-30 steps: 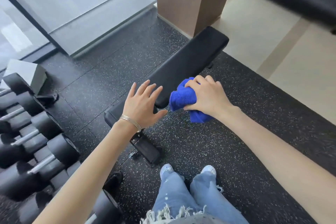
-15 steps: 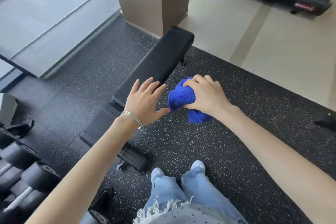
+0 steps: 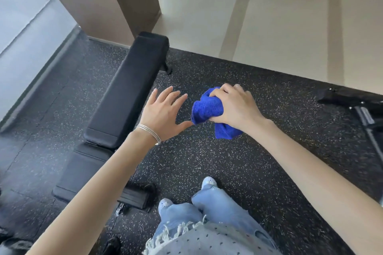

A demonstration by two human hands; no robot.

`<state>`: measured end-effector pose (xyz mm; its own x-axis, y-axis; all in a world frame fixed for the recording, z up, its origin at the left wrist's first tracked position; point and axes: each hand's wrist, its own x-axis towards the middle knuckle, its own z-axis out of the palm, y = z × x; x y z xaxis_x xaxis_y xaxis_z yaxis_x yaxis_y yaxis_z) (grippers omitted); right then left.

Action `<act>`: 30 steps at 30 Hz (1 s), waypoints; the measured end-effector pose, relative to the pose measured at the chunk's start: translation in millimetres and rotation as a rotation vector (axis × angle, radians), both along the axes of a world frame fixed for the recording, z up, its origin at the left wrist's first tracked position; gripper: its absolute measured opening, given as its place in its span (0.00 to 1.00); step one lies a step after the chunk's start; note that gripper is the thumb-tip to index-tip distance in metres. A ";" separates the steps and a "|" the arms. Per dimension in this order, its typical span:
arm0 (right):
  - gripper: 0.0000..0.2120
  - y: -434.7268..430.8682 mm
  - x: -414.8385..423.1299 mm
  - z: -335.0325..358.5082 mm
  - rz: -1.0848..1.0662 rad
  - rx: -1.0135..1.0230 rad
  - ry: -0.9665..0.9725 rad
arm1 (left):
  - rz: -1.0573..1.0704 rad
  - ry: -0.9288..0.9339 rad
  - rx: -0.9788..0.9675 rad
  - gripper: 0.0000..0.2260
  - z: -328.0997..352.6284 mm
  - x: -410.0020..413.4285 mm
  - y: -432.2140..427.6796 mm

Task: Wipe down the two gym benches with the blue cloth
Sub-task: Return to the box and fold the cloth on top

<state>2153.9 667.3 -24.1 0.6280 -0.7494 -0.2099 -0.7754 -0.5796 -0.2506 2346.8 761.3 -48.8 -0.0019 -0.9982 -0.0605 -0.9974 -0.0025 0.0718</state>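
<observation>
Gripped blue cloth bunched inside curled right-hand fingers, apart from bench surface; held left-hand fingers spread open beside it.

The left arm and right arm are bare as far as the view shows. Thin silver bangles ring the wrist of the left hand — several fine hoops lying close together. The jeans are light blue denim, faded pale. The shoes have whitish toes with small bluish marks. The top is pale grey-blue with tiny dark dots — a ragged white fringe runs along its hem.
</observation>
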 end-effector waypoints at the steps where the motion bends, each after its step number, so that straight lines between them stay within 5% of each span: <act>1: 0.28 -4.6 -11.0 -0.9 -0.018 0.004 0.003 | -0.018 0.004 0.003 0.36 -0.6 -9.1 -8.8; 14: 0.29 -29.5 -96.5 -3.2 -0.223 0.006 0.003 | -0.252 0.011 0.039 0.36 0.4 -82.7 -78.2; 30: 0.29 14.0 -164.2 -3.6 -0.766 0.038 0.077 | -0.800 -0.009 0.110 0.37 -7.2 -155.9 -157.8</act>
<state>1989.7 681.3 -27.6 -0.0811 -0.9605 -0.2662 -0.9728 0.1345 -0.1889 2190.8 603.5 -56.1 -0.7120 -0.6833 -0.1618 -0.7009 0.7056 0.1044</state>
